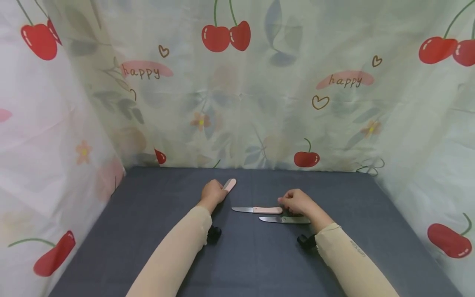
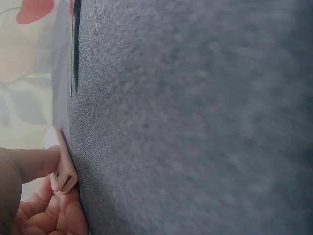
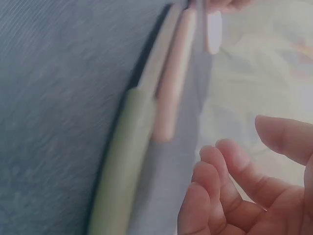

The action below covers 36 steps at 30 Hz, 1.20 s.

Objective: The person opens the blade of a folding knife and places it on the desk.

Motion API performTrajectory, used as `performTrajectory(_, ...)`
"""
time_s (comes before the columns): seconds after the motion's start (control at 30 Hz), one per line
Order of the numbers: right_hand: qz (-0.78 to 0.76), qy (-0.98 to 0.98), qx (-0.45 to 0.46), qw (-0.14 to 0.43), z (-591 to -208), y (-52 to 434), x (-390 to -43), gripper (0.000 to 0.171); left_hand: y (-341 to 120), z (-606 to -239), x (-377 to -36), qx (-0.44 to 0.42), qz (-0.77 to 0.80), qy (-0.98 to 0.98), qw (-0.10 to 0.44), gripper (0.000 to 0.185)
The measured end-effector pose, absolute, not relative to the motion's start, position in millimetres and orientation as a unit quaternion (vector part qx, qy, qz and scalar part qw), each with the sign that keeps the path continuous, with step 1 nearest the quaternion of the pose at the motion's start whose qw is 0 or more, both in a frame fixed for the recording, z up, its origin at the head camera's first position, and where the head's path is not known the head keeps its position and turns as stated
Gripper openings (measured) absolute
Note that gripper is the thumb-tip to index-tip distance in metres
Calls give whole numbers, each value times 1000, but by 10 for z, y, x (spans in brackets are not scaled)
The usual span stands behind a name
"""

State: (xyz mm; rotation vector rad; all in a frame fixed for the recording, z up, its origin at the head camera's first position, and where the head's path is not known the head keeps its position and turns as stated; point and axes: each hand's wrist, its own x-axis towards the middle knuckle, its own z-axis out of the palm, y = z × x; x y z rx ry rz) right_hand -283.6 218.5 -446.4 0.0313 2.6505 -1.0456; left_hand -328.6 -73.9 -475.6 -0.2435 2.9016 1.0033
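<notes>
Two small knives lie side by side on the dark grey cloth (image 1: 148,231), blades pointing left. One has a pink handle (image 1: 268,210) (image 3: 172,93), the other a green handle (image 1: 295,220) (image 3: 122,161). My right hand (image 1: 297,201) (image 3: 230,196) hovers by their handle ends with loosely curled fingers, holding nothing. Farther left, my left hand (image 1: 213,193) pinches a third pink-handled utensil (image 1: 230,184) (image 2: 62,169) between thumb and fingers, low on the cloth. Most of that utensil is hidden by the hand.
Cherry-print curtains (image 1: 237,103) close off the back and both sides of the table. Black wrist-camera mounts sit under each forearm (image 1: 214,233) (image 1: 306,241). The cloth's front edge lies outside the frame.
</notes>
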Motion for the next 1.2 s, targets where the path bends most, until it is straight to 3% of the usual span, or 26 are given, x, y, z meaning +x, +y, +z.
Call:
performTrajectory(0.17, -386, 911, -16, 143, -4321, 2123, -2759, 30, -795, -4766, -3199, -73, 333, 940, 23, 20)
performTrajectory(0.63, -428, 898, -49, 91, -4177, 1831, -2537, 27, -897, -4792, -2808, -28, 396, 918, -19, 21)
performTrajectory(1.2, -470, 879, -64, -48, -4415, 1464, -2469, 19, -627, -4702, -2343, 25, 513, 856, -58, 21)
